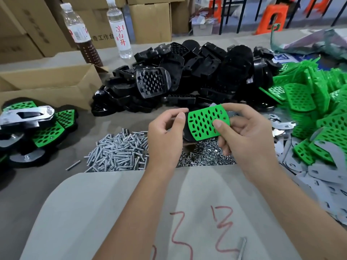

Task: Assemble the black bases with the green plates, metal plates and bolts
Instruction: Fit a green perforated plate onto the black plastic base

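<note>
Wide grey table (116, 184), and across its far middle sprawls the big heap of black bases (187, 76); to the right, the green plates (308, 102) tumble in their own pile, with flat metal plates (319, 173) scattered below it along the right edge. At far left sits a cluster of finished assemblies (33, 126), green and black with metal on top, in front of a cardboard box (47, 81). Two bottles (118, 29) stand behind, upright. Closer in, a mound of bolts (120, 151) lies just left of a smaller mound of nuts (202, 154). Now the hands, above those mounds: the right hand (249, 136) has its fingers curled round one green plate (206, 121), thumb pressed on its perforated face, a black base (187, 136) showing beneath the plate. The left hand (165, 132) pinches the left edge of that same stack, thumb on top, fingers curled under. One stray bolt (74, 165) lies alone left of the mound.
</note>
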{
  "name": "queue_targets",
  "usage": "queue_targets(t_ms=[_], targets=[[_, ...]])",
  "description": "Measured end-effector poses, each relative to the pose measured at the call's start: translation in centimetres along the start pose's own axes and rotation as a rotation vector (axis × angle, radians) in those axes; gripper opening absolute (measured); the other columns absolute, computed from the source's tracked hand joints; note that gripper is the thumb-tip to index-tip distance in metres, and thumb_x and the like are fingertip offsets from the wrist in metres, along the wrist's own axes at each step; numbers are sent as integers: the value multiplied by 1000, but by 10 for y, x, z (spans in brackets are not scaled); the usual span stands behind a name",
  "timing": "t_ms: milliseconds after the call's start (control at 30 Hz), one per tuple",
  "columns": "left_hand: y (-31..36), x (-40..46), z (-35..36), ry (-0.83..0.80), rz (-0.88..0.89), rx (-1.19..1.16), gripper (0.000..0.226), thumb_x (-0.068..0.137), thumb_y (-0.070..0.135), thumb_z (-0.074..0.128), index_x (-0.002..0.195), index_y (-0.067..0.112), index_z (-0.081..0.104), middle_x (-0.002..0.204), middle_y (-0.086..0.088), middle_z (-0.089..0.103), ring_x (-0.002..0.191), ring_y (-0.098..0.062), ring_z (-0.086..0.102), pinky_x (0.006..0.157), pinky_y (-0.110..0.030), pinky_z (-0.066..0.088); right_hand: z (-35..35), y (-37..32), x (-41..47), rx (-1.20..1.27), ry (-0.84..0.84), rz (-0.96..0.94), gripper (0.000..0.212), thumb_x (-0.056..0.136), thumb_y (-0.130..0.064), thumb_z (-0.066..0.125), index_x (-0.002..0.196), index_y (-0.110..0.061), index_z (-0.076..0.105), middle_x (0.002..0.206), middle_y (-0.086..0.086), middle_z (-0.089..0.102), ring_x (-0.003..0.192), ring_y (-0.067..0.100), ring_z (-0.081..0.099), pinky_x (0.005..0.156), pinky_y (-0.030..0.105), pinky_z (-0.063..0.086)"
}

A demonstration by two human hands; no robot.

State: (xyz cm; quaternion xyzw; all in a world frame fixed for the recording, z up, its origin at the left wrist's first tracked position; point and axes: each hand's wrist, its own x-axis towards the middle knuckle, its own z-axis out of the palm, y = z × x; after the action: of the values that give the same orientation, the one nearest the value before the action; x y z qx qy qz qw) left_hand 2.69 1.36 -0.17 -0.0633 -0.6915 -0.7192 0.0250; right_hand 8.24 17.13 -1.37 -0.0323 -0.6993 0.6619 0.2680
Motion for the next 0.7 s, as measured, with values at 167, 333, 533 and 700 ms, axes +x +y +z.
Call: queue_targets(t_ms=[167, 333, 533, 700], targets=[[-2, -1, 0, 0, 7, 11, 23, 103, 10, 58, 100, 22, 79, 98, -4, 78, 96, -29, 75, 81, -61, 61, 4, -1, -1, -118, 30, 12, 20, 96, -7, 74, 113, -13, 67, 65, 6, 72, 42, 23, 60, 38, 30, 49], [-2, 0, 0, 30, 20, -3, 23, 103, 10, 60, 100, 23, 79, 96, 0, 79, 93, -27, 76, 82, -58, 62, 2, -4, -1, -154, 22, 45, 18, 95, -10, 75, 110, -14, 67, 66, 2, 74, 42, 23, 61, 39, 31, 50], [-3, -1, -3, -8, 19, -48, 13, 92, 11, 77, 102, 19, 77, 91, 2, 79, 86, -11, 75, 71, -35, 62, 5, -8, -1, -240, 29, 68, 16, 95, -13, 76, 106, -15, 65, 60, 1, 71, 38, 22, 61, 37, 29, 49], [-3, 0, -6, -62, -54, -81, 30, 79, 0, 87, 97, 18, 72, 90, -3, 79, 85, -20, 77, 67, -35, 64, 5, -10, -3, -316, 57, 94, 23, 90, -26, 81, 100, -19, 62, 57, 2, 70, 38, 22, 61, 38, 32, 49]])
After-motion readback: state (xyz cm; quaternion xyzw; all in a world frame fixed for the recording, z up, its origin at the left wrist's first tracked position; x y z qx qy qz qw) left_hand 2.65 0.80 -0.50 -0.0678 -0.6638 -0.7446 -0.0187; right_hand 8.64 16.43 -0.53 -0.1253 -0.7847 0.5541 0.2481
